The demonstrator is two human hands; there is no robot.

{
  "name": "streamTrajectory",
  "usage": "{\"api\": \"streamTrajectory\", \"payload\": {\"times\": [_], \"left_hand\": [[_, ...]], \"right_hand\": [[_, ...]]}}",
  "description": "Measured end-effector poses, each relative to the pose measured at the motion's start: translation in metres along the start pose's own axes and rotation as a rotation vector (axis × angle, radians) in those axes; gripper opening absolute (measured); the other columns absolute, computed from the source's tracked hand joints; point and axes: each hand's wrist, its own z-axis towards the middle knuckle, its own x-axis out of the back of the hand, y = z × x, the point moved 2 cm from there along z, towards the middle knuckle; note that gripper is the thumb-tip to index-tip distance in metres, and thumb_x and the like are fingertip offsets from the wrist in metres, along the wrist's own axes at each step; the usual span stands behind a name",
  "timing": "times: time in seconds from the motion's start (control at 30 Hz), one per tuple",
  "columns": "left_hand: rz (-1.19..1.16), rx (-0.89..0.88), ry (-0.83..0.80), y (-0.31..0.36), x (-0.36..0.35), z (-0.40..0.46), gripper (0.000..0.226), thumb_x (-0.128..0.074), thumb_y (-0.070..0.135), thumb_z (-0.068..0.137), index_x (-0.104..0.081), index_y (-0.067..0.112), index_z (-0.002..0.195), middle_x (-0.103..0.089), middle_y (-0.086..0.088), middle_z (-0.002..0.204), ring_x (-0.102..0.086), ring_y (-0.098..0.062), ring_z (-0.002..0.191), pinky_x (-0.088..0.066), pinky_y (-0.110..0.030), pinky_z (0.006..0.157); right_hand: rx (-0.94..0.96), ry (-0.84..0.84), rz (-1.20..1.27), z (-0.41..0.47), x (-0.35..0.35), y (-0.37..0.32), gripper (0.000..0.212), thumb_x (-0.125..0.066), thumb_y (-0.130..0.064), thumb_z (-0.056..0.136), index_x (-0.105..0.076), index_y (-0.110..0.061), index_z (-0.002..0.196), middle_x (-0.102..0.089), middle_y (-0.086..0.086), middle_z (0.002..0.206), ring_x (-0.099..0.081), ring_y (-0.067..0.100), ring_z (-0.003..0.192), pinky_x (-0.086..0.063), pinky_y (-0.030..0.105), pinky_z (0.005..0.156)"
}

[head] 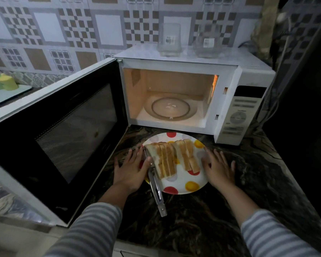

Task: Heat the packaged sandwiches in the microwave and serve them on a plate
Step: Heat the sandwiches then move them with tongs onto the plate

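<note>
The plate of sandwiches is flanked by both hands. The left hand is laid at nine o'clock, the right hand at three, fingers spread.

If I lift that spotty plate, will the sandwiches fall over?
Probably some would. The toasted sandwich halves stand on edge, leaning together, so a tilt could topple them. The round white plate with red and yellow dots looks smooth, so they might slide. The metal tongs overhang its rim and could slip off.
</note>
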Motion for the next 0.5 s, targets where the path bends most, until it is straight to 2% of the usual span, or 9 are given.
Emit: {"api": "streamTrajectory", "payload": {"times": [0.23,0.37,0.5], "left_hand": [[0.022,0.002,0.043,-0.001,-0.004,0.002,0.069,-0.007,0.067,0.091,0.006,0.037,0.152,0.005,0.015,0.160,0.010,-0.004,0.146,0.010,-0.051,0.116],[-0.019,0.026,0.039,0.003,-0.005,0.003,0.063,-0.006,0.058,0.096,0.004,0.032,0.153,0.004,0.012,0.161,0.011,-0.006,0.147,0.012,-0.049,0.117],[-0.152,0.041,0.008,0.004,-0.005,0.002,0.059,-0.006,0.051,0.100,0.000,0.028,0.154,0.000,0.005,0.162,0.010,-0.014,0.148,0.015,-0.045,0.116]], "right_hand": [[-0.012,-0.046,-0.090,0.004,-0.004,-0.003,0.049,-0.018,-0.047,0.101,-0.015,-0.045,0.149,-0.003,-0.016,0.160,0.008,0.012,0.148,0.008,0.054,0.116],[-0.007,-0.101,-0.077,0.000,-0.003,-0.007,0.048,-0.020,-0.041,0.102,-0.015,-0.040,0.150,-0.002,-0.012,0.161,0.011,0.013,0.147,0.010,0.055,0.114],[-0.051,-0.092,0.052,-0.015,-0.001,-0.019,0.049,-0.024,-0.032,0.103,-0.018,-0.033,0.151,-0.007,-0.005,0.161,0.007,0.017,0.148,0.009,0.050,0.117]]}}
